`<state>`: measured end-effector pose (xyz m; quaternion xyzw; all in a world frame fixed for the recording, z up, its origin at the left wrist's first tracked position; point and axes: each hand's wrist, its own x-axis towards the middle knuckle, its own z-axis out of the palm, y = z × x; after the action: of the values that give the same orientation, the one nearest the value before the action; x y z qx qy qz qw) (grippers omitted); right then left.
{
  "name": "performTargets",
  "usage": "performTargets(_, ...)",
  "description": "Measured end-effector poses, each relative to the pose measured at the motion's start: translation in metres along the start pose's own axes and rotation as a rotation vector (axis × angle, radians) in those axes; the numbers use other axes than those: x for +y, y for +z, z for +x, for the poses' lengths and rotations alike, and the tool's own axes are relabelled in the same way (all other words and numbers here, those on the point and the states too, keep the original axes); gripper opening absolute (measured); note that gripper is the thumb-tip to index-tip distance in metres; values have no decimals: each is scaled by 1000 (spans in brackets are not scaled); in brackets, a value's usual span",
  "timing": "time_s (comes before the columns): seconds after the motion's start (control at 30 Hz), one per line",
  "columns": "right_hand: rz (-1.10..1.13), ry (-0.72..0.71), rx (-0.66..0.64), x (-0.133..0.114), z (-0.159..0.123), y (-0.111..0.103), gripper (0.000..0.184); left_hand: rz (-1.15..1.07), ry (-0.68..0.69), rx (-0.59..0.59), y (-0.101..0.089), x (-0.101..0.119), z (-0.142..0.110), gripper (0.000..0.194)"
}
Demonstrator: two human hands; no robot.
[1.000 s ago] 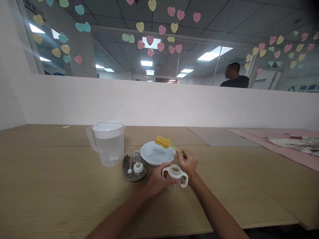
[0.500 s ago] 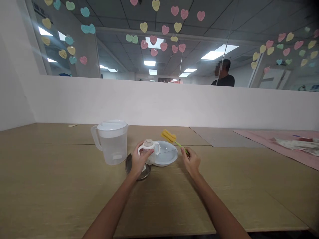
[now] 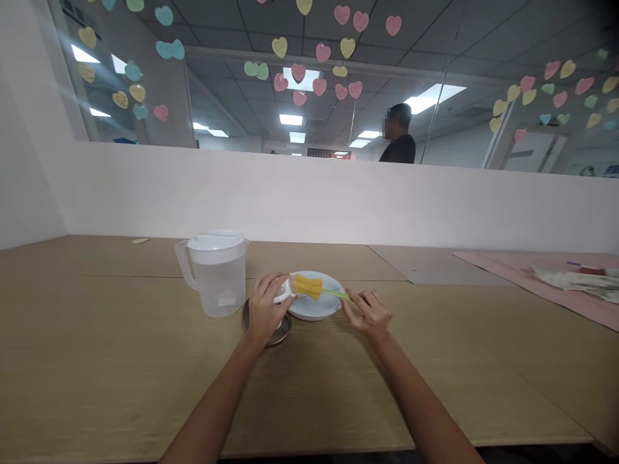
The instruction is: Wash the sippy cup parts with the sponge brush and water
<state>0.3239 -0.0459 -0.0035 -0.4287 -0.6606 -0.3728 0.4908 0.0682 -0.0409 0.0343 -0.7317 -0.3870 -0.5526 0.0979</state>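
My left hand [image 3: 265, 308] is wrapped round a small baby bottle [image 3: 285, 291] with white handles, tipped so its mouth faces right. In my right hand [image 3: 370, 312] is the thin green handle of a bottle brush [image 3: 308, 287]. The yellow sponge head of the brush is at the bottle's mouth; how far it reaches inside is hard to see. Below them lies a white bowl [image 3: 319, 314]. Under my left hand, a round metal dish [image 3: 280, 336] shows in part, with something small and white in it.
To the left stands a lidded clear pitcher [image 3: 221, 287] holding liquid. A pink mat [image 3: 546, 293] with a white cloth [image 3: 575, 280] lies at the far right. Behind the table [image 3: 145, 361] rises a white wall with a window; a person [image 3: 400, 138] is beyond the glass.
The bottle has tipped from upright to sideways, mouth to the right. The brush has swung level and its sponge has come left to the bottle's mouth. The person beyond the glass has shifted left.
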Motion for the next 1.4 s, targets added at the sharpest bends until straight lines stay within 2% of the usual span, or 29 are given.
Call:
performTargets(0.17,-13,-145,-32,-12,-4,3,22,63,240,-188,5,5,-9,34)
performTargets(0.23,6,-174,-43,-20,-4,6,22,88,324,-212,9,9,-12,35)
performTargets(0.3,28,-168,-5,-23,-3,8,20,116,376,-183,11,10,-12,36)
performTargets(0.47,50,-78,78,-13,1,8,16,218,331,-61,5,4,-6,39)
performTargets(0.6,91,-40,42,-9,-3,10,14,284,337,-60,2,6,-6,42)
performTargets(0.83,198,27,-16,-22,-12,21,14,284,312,-43,8,7,-11,43)
performTargets(0.93,180,-7,-22,-25,-12,21,15,283,357,-85,11,4,-12,41)
performTargets(1.07,165,-91,-34,-28,-9,17,17,284,502,-147,11,7,-13,39)
performTargets(1.13,136,-89,-27,-24,-6,14,16,308,507,-144,9,8,-11,39)
performTargets(1.23,59,-46,-16,-12,-2,10,15,373,419,-88,5,3,-7,41)
performTargets(1.4,1,113,-65,7,-7,13,20,458,402,-94,3,-11,-6,39)
